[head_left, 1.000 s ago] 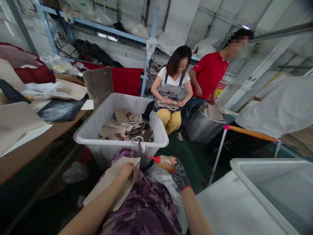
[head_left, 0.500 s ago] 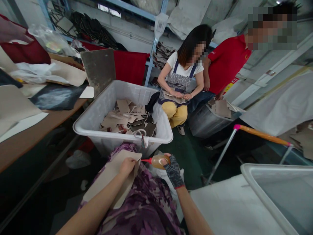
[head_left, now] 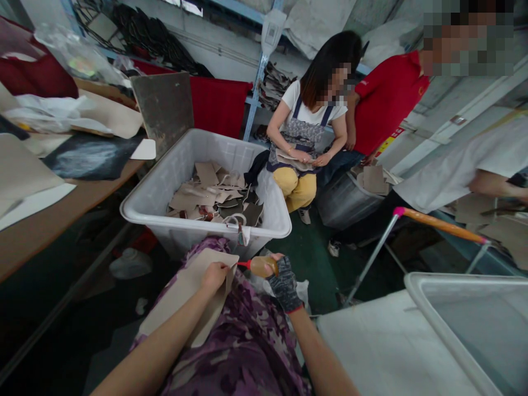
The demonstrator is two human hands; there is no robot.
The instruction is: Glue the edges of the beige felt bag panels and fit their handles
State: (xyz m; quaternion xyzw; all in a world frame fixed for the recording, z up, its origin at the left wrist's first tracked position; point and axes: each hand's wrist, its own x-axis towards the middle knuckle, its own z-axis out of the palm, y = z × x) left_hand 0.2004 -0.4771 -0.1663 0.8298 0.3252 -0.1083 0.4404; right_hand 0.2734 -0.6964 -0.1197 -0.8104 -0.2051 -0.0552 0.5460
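My left hand (head_left: 215,276) pinches the upper edge of a beige sheet (head_left: 177,297), which lies folded over across my lap on purple patterned cloth (head_left: 247,335). My right hand (head_left: 284,281), in a dark grey fingerless glove with a red cuff, is wrapped round a small squeeze bottle (head_left: 259,267) of amber liquid. The bottle lies nearly level, and its red nozzle points left at the sheet's corner beside my left fingers. Whether the tip touches the sheet is too small to tell.
Just ahead stands a white bin (head_left: 181,223) of beige and dark pieces. A wooden table (head_left: 82,206) is at left, another white bin (head_left: 466,280) at right. A seated person (head_left: 307,126) holds pieces; others are behind and right.
The bottle and my right hand have shifted slightly left, bringing the nozzle closer to the sheet's corner. At the right, a person in a light shirt has leaned further into view.
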